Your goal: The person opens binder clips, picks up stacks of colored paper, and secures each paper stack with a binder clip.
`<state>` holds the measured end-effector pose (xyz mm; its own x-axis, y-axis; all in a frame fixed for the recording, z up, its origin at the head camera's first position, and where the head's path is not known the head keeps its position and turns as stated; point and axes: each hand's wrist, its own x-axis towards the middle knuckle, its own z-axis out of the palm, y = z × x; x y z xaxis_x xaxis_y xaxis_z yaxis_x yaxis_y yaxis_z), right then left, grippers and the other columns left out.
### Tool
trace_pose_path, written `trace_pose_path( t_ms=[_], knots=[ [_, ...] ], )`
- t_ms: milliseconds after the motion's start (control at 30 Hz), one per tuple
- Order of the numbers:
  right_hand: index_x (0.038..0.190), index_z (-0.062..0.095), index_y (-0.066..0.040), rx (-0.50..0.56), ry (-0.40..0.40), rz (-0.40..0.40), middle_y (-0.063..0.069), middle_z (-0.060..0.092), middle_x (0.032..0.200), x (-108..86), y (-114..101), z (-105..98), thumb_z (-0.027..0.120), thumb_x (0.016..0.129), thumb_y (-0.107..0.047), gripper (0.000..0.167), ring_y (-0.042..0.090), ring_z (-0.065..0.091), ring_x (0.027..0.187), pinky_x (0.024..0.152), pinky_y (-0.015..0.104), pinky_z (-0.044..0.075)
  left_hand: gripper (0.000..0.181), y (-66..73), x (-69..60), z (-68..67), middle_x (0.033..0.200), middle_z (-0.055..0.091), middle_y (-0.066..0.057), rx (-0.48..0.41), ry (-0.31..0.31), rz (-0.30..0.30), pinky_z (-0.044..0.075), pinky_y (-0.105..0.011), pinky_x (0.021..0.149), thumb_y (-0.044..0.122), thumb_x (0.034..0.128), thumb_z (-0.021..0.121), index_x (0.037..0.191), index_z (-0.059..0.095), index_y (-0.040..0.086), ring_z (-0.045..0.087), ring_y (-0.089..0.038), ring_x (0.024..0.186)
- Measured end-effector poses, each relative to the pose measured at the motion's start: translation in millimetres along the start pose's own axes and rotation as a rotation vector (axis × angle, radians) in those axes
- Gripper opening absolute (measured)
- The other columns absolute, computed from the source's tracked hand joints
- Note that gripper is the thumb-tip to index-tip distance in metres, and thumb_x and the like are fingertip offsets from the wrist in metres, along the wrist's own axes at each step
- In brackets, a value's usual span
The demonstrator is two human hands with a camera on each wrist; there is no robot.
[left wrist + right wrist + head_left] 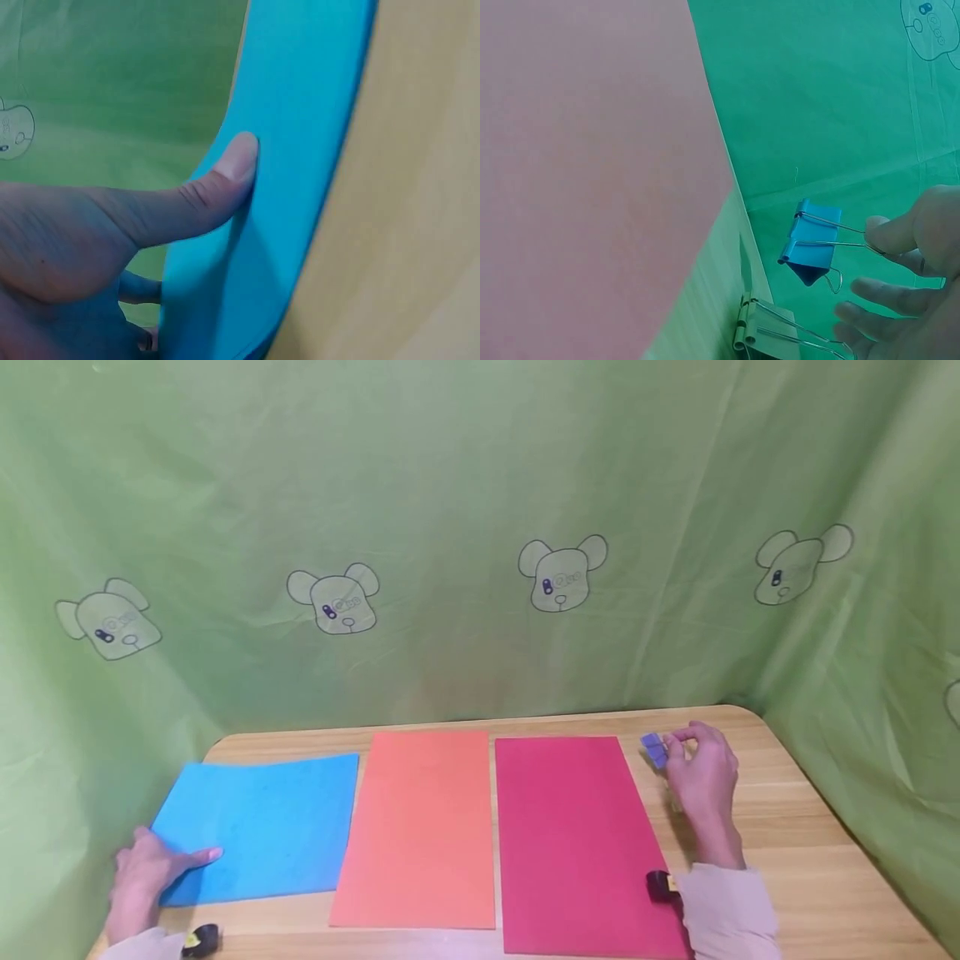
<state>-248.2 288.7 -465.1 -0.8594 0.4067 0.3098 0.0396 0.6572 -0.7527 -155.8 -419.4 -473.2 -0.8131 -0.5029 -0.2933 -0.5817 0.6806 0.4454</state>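
Note:
A blue sheet lies at the left of the table, its left edge held by my left hand. In the left wrist view the thumb of my left hand lies on top of the blue sheet, with other fingers beyond its edge. At the table's back right, my right hand pinches a blue-purple binder clip by its wire handle. The right wrist view shows the binder clip hanging from the thumb and finger of my right hand, above a second, pale clip.
An orange sheet lies in the middle of the wooden table, and a dark pink sheet lies to its right. Green cloth with bear-head drawings stands behind and at both sides.

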Motion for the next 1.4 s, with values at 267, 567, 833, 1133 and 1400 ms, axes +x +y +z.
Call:
trace_pose_path(
  t_ms=[267, 567, 833, 1133, 1400],
  knots=[
    [0.114, 0.065, 0.011, 0.007, -0.018, -0.006, 0.031, 0.053, 0.142, -0.7, -4.2, 1.8, 0.061, 0.102, -0.01, 0.025, 0.053, 0.049, 0.129, 0.11, 0.064, 0.033, 0.125, -9.3, 3.3, -3.9, 0.132, 0.025, -0.052, -0.081, 0.02, 0.018, 0.031, -0.072, 0.107, 0.038, 0.0745, 0.092, 0.143, 0.009, -0.026, 0.029, -0.065, 0.124],
    [0.113, 0.065, 0.01, 0.005, -0.008, 0.019, 0.032, 0.06, 0.132, -1.9, -6.3, 3.1, 0.061, 0.102, -0.012, 0.025, 0.052, 0.056, 0.119, 0.101, 0.063, 0.04, 0.106, -8.3, 0.3, -10.7, 0.137, 0.035, -0.049, -0.007, 0.092, 0.073, 0.043, -0.072, 0.085, 0.031, 0.0801, 0.088, 0.145, 0.02, -0.016, 0.041, -0.069, 0.116],
    [0.115, 0.062, 0.009, 0.025, -0.028, 0.043, 0.03, 0.058, 0.137, -2.8, -6.8, 3.9, 0.058, 0.104, -0.014, 0.026, 0.052, 0.056, 0.121, 0.1, 0.062, 0.044, 0.086, -5.6, -1.5, -15.9, 0.135, 0.046, -0.044, 0.039, 0.12, 0.108, 0.045, -0.064, 0.072, 0.037, 0.0811, 0.085, 0.141, 0.043, -0.008, 0.05, -0.064, 0.109],
    [0.115, 0.064, 0.007, 0.032, -0.055, 0.063, 0.029, 0.06, 0.135, -3.1, -5.7, 4.0, 0.059, 0.104, -0.017, 0.026, 0.048, 0.057, 0.119, 0.097, 0.059, 0.046, 0.077, 0.5, 4.0, -18.3, 0.133, 0.043, -0.049, 0.14, 0.002, 0.279, 0.045, -0.071, 0.086, 0.02, 0.0893, 0.074, 0.141, 0.033, -0.021, 0.046, -0.069, 0.112],
    [0.114, 0.065, 0.005, 0.05, -0.066, 0.063, 0.032, 0.063, 0.128, -4.7, -4.1, 3.6, 0.061, 0.104, -0.019, 0.027, 0.049, 0.056, 0.121, 0.098, 0.058, 0.046, 0.067, 5.0, 6.5, -15.9, 0.129, 0.048, -0.048, 0.151, 0.035, 0.353, 0.044, -0.074, 0.088, 0.01, 0.0865, 0.068, 0.137, 0.038, -0.021, 0.045, -0.071, 0.11]
  ],
)
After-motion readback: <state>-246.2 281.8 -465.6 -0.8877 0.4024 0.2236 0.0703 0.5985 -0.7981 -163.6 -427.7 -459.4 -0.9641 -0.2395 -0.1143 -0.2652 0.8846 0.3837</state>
